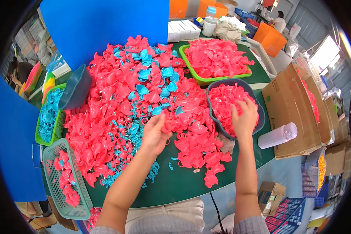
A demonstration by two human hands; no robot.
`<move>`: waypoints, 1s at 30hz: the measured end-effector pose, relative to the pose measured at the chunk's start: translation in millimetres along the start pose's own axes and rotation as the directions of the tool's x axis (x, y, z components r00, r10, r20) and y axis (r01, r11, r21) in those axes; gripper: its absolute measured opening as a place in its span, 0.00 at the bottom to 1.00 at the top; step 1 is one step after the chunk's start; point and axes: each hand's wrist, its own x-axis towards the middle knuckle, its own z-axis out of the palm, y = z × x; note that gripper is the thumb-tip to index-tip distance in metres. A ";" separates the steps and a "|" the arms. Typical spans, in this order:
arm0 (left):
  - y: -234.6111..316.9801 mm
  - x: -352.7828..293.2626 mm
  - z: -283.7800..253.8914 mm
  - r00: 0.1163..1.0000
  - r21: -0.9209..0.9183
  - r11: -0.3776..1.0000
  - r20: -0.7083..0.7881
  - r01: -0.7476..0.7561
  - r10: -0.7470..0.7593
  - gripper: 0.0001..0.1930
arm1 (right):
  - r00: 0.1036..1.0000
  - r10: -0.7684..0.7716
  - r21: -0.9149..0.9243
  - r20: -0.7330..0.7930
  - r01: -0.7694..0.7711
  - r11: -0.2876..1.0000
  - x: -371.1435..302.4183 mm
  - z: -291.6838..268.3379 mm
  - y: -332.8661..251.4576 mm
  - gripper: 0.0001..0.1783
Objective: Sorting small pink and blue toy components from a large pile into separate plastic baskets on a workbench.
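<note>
My left hand [155,134] is closed on a small pink plastic ring piece [167,125], above the green table's near middle. To its right, my right hand [245,117] reaches over a dark grey-blue basin [262,119] full of pink ring-shaped parts [226,99]. Its fingers are apart, and the tips come down at the parts. Around my left hand spreads a big heap of pink plastic pieces [105,97], with teal pieces [167,72] mixed in. A smaller group of flat pink pieces [199,140] lies between my hands.
Behind the basin stands a green basket [206,80] of pink pieces. At left are a tilted dark basin [76,87], a green basket of teal parts [50,113] and a pale green basket [68,210]. A lilac bottle [277,135] lies by a cardboard box [288,113] at right.
</note>
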 end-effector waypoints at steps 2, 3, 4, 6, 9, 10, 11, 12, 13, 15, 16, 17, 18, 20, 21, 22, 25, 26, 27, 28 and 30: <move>-7.4 7.5 32.7 0.999 0.138 0.990 0.024 -0.039 0.036 0.13 | 0.998 -0.030 0.094 -0.057 0.036 0.995 -3.3 1.1 -10.5 0.09; -13.2 14.8 51.8 0.996 0.186 0.980 0.071 -0.071 0.058 0.12 | 0.998 -0.034 0.093 -0.054 0.039 0.995 -4.5 -1.7 -12.0 0.09; -18.8 23.5 72.0 0.990 0.232 0.967 0.117 -0.107 0.081 0.11 | 0.998 0.026 0.162 -0.065 -0.015 0.987 -6.2 -4.1 -13.9 0.08; -26.1 40.2 116.7 0.984 0.269 0.958 0.169 -0.096 0.051 0.12 | 0.995 0.080 0.237 -0.066 -0.062 0.969 -7.8 -9.1 -22.2 0.07; -37.9 84.7 144.8 0.948 0.387 0.894 0.298 -0.224 0.108 0.16 | 0.979 0.110 0.336 -0.174 -0.046 0.941 -10.5 -21.1 -47.6 0.06; -34.8 88.4 153.3 0.918 0.580 0.741 0.378 -0.337 0.121 0.17 | 0.978 0.108 0.383 -0.179 -0.032 0.923 -14.4 -23.6 -50.8 0.05; -31.9 89.1 156.1 0.883 0.723 0.533 0.456 -0.440 0.111 0.18 | 0.977 0.106 0.432 -0.185 -0.016 0.902 -18.7 -24.0 -55.0 0.05; -24.2 89.2 145.7 0.839 0.717 0.449 0.515 -0.533 0.175 0.19 | 0.983 0.050 0.481 -0.177 0.042 0.876 -25.7 -17.8 -59.9 0.07; -7.6 77.1 141.4 0.777 0.688 0.369 0.593 -0.624 0.210 0.19 | 0.990 -0.016 0.486 -0.139 0.082 0.870 -34.2 -15.9 -60.6 0.08; 20.7 60.0 103.9 0.713 0.687 0.207 0.634 -0.697 0.298 0.12 | 0.956 -0.290 0.493 0.047 0.231 0.839 -50.9 -5.1 -72.6 0.09; 24.3 60.2 74.5 0.581 0.622 0.021 0.720 -0.783 0.380 0.08 | 0.901 -0.419 0.481 0.111 0.320 0.816 -60.0 5.5 -79.0 0.09; 31.0 51.2 51.5 0.647 0.687 -0.069 0.709 -0.723 0.281 0.09 | 0.880 -0.462 0.493 0.108 0.356 0.794 -70.2 14.0 -85.9 0.09; 31.9 43.9 26.5 0.673 0.713 -0.172 0.700 -0.680 0.240 0.08 | 0.849 -0.498 0.490 0.177 0.363 0.792 -77.9 19.8 -94.5 0.08; 30.6 24.4 -11.6 0.782 0.764 -0.343 0.612 -0.546 0.119 0.08 | 0.798 -0.548 0.507 0.252 0.373 0.777 -91.2 32.5 -112.1 0.07; 29.9 13.6 -23.8 0.850 0.784 -0.416 0.525 -0.461 0.047 0.07 | 0.734 -0.597 0.523 0.323 0.387 0.759 -96.0 39.7 -119.3 0.06; 29.4 1.5 -35.1 0.851 0.784 -0.420 0.523 -0.456 0.052 0.07 | 0.733 -0.601 0.527 0.317 0.390 0.755 -99.9 46.0 -128.6 0.06; 18.0 -17.6 -62.5 0.855 0.806 -0.375 0.515 -0.458 0.062 0.07 | 0.667 -0.650 0.422 0.364 0.504 0.753 -109.1 65.5 -140.7 0.05; 13.3 -17.0 -68.9 0.834 0.776 -0.415 0.547 -0.474 0.071 0.07 | 0.650 -0.644 0.448 0.404 0.473 0.759 -107.6 70.3 -139.2 0.04; 9.0 -14.5 -75.6 0.811 0.745 -0.454 0.579 -0.488 0.078 0.07 | 0.631 -0.636 0.470 0.444 0.440 0.765 -105.7 72.7 -137.1 0.05; 8.5 -12.4 -77.0 0.801 0.740 -0.437 0.594 -0.511 0.069 0.07 | 0.630 -0.618 0.474 0.470 0.410 0.779 -101.8 70.7 -135.2 0.04; 10.8 -12.2 -82.8 0.806 0.781 -0.366 0.579 -0.506 0.123 0.07 | 0.723 -0.584 0.505 0.368 0.372 0.779 -90.4 67.8 -132.3 0.05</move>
